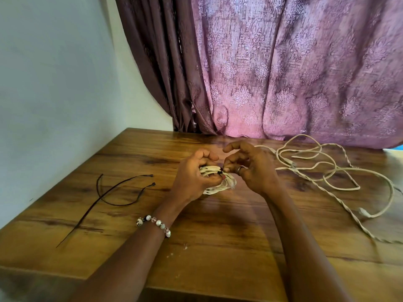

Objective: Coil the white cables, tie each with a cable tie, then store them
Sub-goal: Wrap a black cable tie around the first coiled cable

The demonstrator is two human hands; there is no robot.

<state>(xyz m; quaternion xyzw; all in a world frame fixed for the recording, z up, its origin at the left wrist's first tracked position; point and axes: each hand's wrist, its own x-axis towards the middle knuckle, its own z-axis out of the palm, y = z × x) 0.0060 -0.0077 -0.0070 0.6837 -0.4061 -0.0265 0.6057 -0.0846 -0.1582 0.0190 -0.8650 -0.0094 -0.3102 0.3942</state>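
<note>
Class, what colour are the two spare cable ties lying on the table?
The cable ties are dark, black or brown, seen in the head view.

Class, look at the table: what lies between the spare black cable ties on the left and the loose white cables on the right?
In the head view, both hands, left hand and right hand, holding the coiled white cable.
</note>
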